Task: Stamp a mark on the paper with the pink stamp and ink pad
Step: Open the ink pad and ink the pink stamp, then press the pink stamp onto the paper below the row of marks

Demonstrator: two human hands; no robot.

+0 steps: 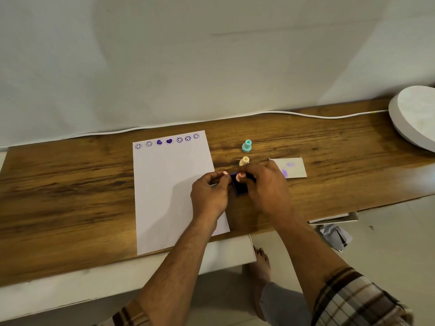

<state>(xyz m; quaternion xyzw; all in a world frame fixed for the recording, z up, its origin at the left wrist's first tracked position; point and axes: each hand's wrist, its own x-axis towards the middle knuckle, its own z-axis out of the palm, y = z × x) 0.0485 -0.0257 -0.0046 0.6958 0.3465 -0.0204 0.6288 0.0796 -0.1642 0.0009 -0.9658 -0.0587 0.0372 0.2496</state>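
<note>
A white paper [169, 191] lies on the wooden table [70, 184], with a row of purple stamped marks along its far edge. Just right of the paper sits the dark purple ink pad [240, 188], open. My right hand [267, 187] pinches the pink stamp [240, 177], which stands on or just above the pad; contact is hard to tell. My left hand [209, 196] rests on the paper's right edge beside the pad, its fingertips closed on a small pink piece [225, 173], which looks like a cap.
A teal stamp [246, 146] and a cream stamp [244, 161] stand behind the pad. A small card [293, 167] with purple smudges lies to the right. A white cable [306, 115] runs along the back edge. A white round object [416, 114] sits far right.
</note>
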